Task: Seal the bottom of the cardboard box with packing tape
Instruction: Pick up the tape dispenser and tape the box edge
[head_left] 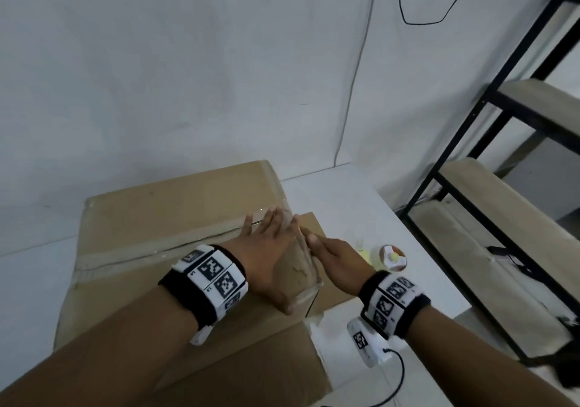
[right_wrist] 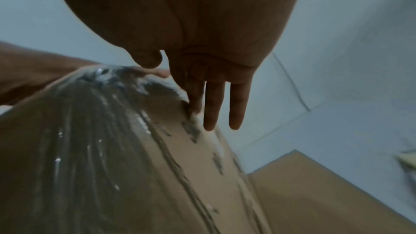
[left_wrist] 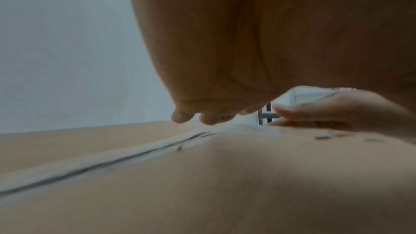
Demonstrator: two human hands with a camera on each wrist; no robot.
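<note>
Pressing clear tape (head_left: 301,268) onto cardboard box (head_left: 150,215), left hand (head_left: 266,249) and right hand (head_left: 337,259) both flat, fingers straight.

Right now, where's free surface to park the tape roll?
The box top left of both hands is bare, seam already taped. White table behind the box's right edge, toward the wall, is open. It is crowded at the right edge: left hand and right hand press tape there, small items just beyond.

The left hand (head_left: 266,259) hides part of the box's (head_left: 150,218) right edge. The small round thing (head_left: 393,257) on the table (head_left: 339,193) is too blurred to identify.
</note>
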